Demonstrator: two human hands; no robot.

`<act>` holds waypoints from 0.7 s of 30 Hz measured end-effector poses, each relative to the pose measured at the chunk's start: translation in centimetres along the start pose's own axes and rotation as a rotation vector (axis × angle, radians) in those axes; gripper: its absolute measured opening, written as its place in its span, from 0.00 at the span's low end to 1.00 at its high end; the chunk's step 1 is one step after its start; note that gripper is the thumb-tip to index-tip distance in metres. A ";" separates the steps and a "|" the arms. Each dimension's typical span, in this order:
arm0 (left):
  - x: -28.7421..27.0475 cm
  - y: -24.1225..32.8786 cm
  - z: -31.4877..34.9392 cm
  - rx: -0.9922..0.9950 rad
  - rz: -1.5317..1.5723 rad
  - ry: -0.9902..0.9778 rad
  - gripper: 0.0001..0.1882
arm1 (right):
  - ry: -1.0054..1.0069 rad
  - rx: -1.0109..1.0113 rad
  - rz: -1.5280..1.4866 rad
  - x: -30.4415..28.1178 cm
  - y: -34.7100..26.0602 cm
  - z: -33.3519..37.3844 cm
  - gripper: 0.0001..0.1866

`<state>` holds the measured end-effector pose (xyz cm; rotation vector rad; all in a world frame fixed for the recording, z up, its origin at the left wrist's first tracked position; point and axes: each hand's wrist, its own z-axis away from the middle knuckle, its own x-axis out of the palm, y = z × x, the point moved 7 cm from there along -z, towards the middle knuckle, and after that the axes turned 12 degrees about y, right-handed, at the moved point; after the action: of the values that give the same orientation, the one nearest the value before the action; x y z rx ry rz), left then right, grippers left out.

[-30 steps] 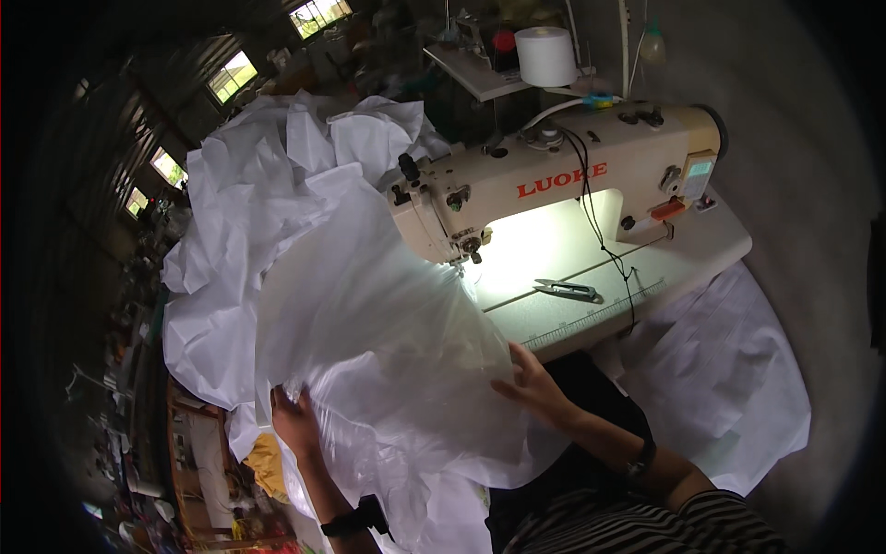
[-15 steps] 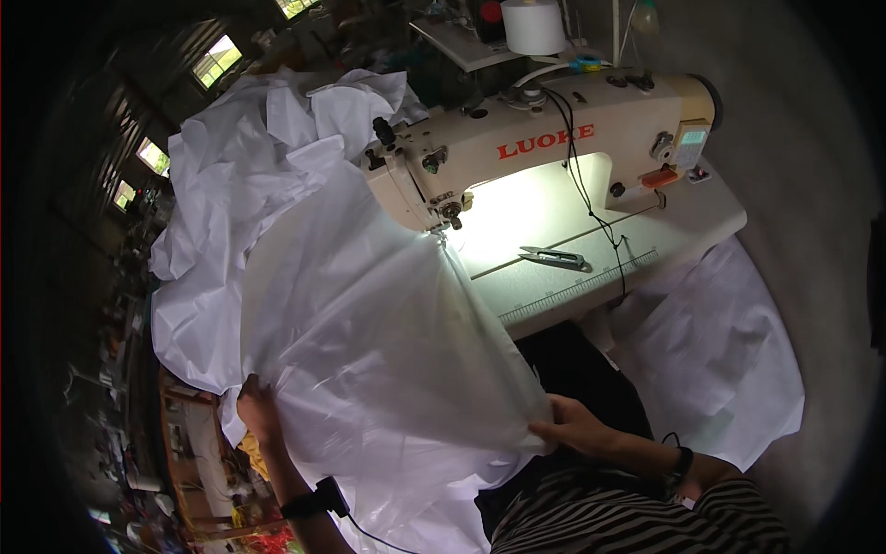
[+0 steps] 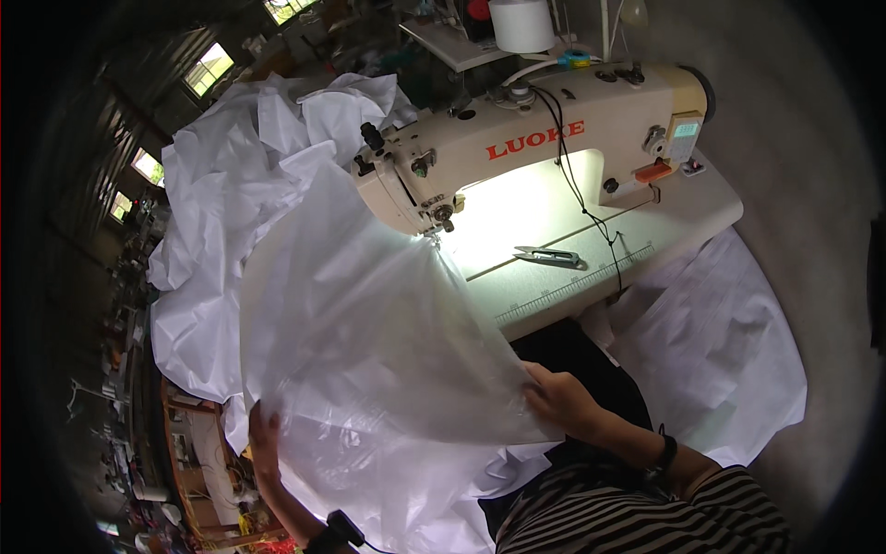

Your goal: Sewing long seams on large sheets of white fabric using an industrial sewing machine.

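Translucent white fabric sheet [image 3: 369, 360] fills the centre of the frame, spread and lifted between both hands, its upper corner reaching up to the needle area of the sewing machine [image 3: 554, 138]. Left hand [image 3: 265, 434] at lower left, partly behind the sheet, seen through it; fingers look closed on the sheet's lower left edge, exact grip blurred by the cloth. Right hand [image 3: 563, 402] at lower centre-right, grip clamped on the sheet's right edge, fingers curled over it. Black wristband [image 3: 663, 452] on the right wrist, dark watch or band [image 3: 334, 531] on the left wrist at the bottom edge.

Cream sewing machine sits upper centre-right on a pale worktop [image 3: 683, 222], lamp lighting the bed under the arm. Thread snips [image 3: 546, 255] lie on the worktop right of the needle, apart from the fabric. White thread cone [image 3: 522, 23] stands behind the machine at top. Big heap of white fabric [image 3: 231, 203] piled at upper left, touching the held sheet. More white fabric [image 3: 720, 360] hangs at right, below the worktop edge. Striped top [image 3: 646, 517] at bottom right. Windows [image 3: 210, 66] at far upper left, cluttered floor along the left rim.
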<state>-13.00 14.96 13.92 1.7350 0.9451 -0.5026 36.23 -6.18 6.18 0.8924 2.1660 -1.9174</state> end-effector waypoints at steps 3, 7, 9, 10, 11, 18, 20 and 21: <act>1.5 -0.4 3.3 -0.052 -0.006 -0.086 0.38 | -0.029 0.075 0.168 -0.5 1.1 0.8 0.29; -0.3 1.8 2.3 0.109 -0.099 0.121 0.37 | -0.057 -0.147 0.517 0.0 -0.5 1.5 0.33; -2.7 4.2 -0.1 0.246 -0.160 0.256 0.30 | -0.185 -0.300 0.786 2.2 -1.6 1.6 0.37; -4.4 5.1 -1.8 0.221 -0.221 0.290 0.26 | -0.184 -0.283 0.690 2.8 -2.2 1.6 0.37; -4.9 6.6 -3.3 0.276 -0.244 0.320 0.23 | -0.239 -0.243 0.702 3.8 -2.2 1.1 0.37; -4.1 14.8 -11.0 0.381 -0.252 0.439 0.16 | -0.032 -0.297 0.887 5.1 -3.3 -5.5 0.35; -3.5 16.0 -12.3 0.438 -0.287 0.460 0.15 | -0.008 -0.307 0.837 5.2 -3.4 -8.1 0.34; -3.1 16.1 -13.2 0.454 -0.305 0.446 0.15 | -0.028 -0.279 0.836 5.4 -3.2 -9.6 0.33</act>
<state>-3.51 23.86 30.52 2.1756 1.5172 -0.5692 32.99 4.57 8.39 1.3907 1.5794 -1.1778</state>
